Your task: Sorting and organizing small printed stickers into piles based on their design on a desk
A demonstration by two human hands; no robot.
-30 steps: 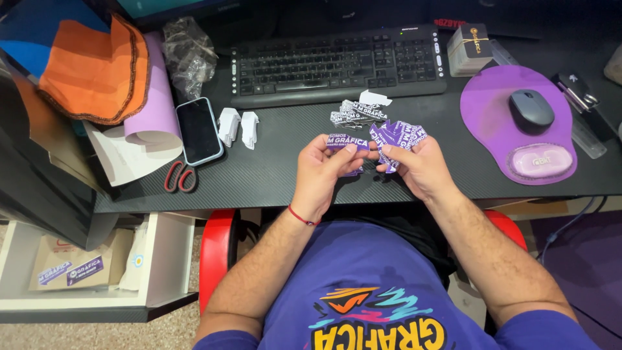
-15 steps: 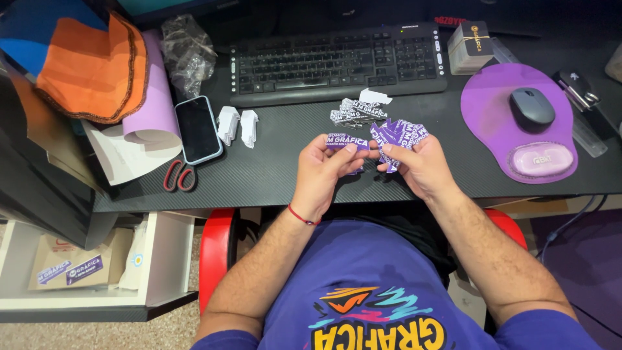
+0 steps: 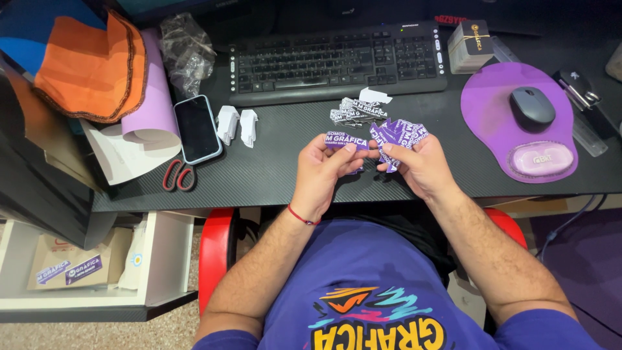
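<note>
A: Start closest in. What are the hands doing?

B: The left hand [image 3: 324, 170] pinches a single purple sticker [image 3: 345, 140] between thumb and fingertips, held flat and face up, just above the near edge of the bench [image 3: 272, 162]. I judge it is held that way so the print can be read or the backing worked loose.

A: And the other?

B: The right hand [image 3: 421, 165] is closed on a fanned stack of purple stickers [image 3: 398, 135], thumb on top, fingers below. The fan keeps each one separate enough to draw off. The two hands almost meet at the thumbs.

A: Beyond them?

B: A small pile of stickers [image 3: 355, 111] lies on the bench just past the hands, before the keyboard [image 3: 337, 61], within easy reach. To the left, two folded white paper pieces [image 3: 236, 123], a phone [image 3: 197, 128] face up, and red-handled scissors [image 3: 177, 175] partly under paper.

A: To the right?

B: A purple mouse pad [image 3: 492, 116] with a grey mouse [image 3: 531, 107], well apart from the stickers. At the far edge, a small box of cards [image 3: 471, 46] stands beside the keyboard.
</note>
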